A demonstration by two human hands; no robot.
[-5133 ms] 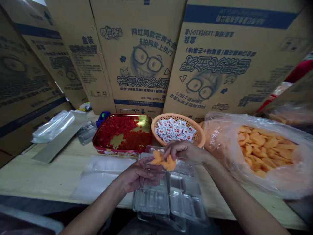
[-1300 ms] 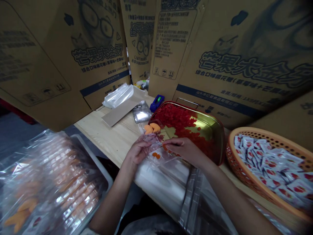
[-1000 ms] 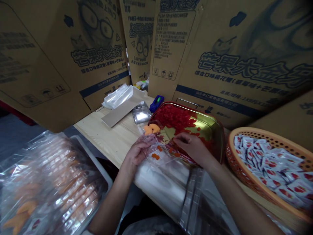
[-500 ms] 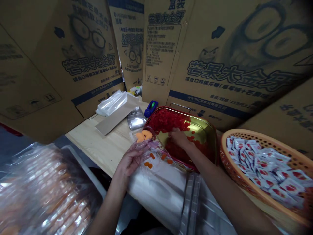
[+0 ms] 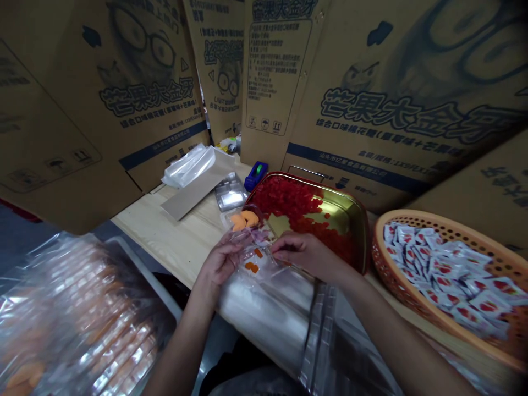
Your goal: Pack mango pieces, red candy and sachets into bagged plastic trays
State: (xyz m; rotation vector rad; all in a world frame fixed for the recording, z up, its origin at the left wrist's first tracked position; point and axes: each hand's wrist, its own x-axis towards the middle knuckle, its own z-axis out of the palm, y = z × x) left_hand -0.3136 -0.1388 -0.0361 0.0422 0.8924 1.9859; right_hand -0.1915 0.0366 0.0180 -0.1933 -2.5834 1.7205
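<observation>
My left hand grips the near left edge of a clear plastic blister tray. Chunky orange pieces sit at the tray's far end, and a few small orange-red pieces lie in nearer compartments. Over the tray's right side is my right hand, its thumb and fingers pinched together; whatever is between them is too small to make out. Just behind stands a gold metal tray with a red rim, holding many small red pieces.
To the right, an orange perforated basket contains printed sachets. Bagged stacks of filled trays occupy the lower left. Farther back are a blue tape dispenser, an unfilled blister tray, a cardboard strip and tall cartons.
My right hand has come out of the red pieces in the gold tray and moved toward me, over the blister tray. My left hand keeps its hold.
</observation>
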